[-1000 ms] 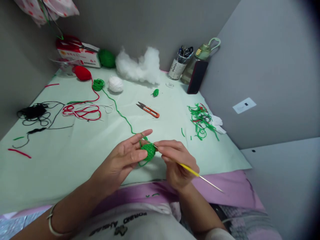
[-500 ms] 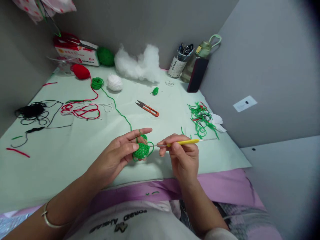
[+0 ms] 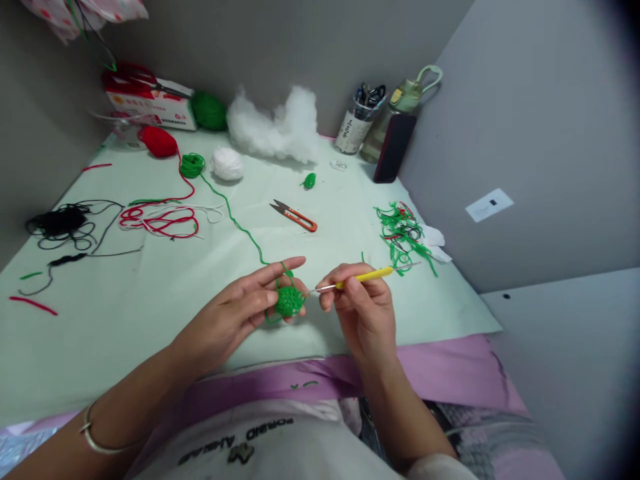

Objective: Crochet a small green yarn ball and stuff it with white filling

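Pinched between the thumb and fingers of my left hand (image 3: 250, 300) is a small green crocheted piece (image 3: 290, 302), with green yarn (image 3: 240, 227) passing over the raised index finger and back to a small green bundle (image 3: 193, 165). My right hand (image 3: 361, 300) is closed on a yellow-handled crochet hook (image 3: 367, 275), held like a pen. The hook's metal tip points left at the right edge of the green piece; whether it sits in a stitch is too small to tell.
Orange snips (image 3: 295, 217) lie beyond my hands. White stuffing (image 3: 275, 130), a white ball (image 3: 227, 164) and a red ball (image 3: 159, 142) are at the back. Green scraps (image 3: 400, 233), a phone (image 3: 395, 148) and a bottle (image 3: 406, 98) stand right; black yarn (image 3: 60, 221) lies left.
The hook has tilted, its handle end higher and slightly left. The green piece has turned a little in my left hand, and the loose loop at its right side no longer shows.
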